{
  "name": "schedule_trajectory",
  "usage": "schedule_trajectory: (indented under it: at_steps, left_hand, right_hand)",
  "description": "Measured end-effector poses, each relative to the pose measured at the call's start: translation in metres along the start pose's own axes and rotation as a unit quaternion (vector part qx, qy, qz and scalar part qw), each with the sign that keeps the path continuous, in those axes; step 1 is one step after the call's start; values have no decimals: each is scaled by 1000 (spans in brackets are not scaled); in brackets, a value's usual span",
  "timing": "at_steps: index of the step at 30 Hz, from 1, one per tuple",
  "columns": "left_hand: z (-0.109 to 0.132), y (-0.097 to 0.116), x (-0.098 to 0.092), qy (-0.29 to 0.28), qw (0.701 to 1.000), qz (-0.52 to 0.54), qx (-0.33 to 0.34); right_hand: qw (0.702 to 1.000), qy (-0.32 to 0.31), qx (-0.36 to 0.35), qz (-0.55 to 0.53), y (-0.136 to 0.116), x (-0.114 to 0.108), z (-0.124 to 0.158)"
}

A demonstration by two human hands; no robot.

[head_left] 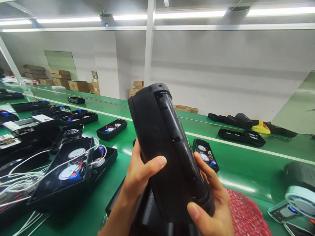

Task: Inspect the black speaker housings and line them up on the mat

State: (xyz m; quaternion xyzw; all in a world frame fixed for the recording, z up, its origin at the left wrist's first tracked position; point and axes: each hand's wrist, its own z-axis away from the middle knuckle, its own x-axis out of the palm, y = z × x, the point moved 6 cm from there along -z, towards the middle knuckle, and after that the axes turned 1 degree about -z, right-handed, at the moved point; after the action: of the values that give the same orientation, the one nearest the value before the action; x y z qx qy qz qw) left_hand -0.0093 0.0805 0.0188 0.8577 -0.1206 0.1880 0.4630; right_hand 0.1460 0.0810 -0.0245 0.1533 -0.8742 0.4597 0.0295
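While left fingers [155, 164] and right fingers [208, 172] clamp it, black casing [157, 131] between them — tilted

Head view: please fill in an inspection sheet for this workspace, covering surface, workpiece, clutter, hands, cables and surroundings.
Surface: green bench, glossy, with a white line along it.
Workpiece: black casing, held up at a tilt; whether it is complete cannot be told.
Clutter: open black shells, many at left, some with white discs inside; red textured item at right; yellow item farther back.
Hands: left hand grips the casing's left side; right hand grips its lower right.
Cables: white cables, tangled at left, one crossing an open shell.
Surroundings: pale wall, cardboard boxes, lit overhead tubes; other people, nothing seen.
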Motion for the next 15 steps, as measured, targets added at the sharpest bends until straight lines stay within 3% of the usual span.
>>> schedule_trajectory:
  at_steps: [15]
  left_hand:
    - [0,0,3,-29,999,13,-5]
  right_hand:
    - [1000,21,12,9,1,0,0]
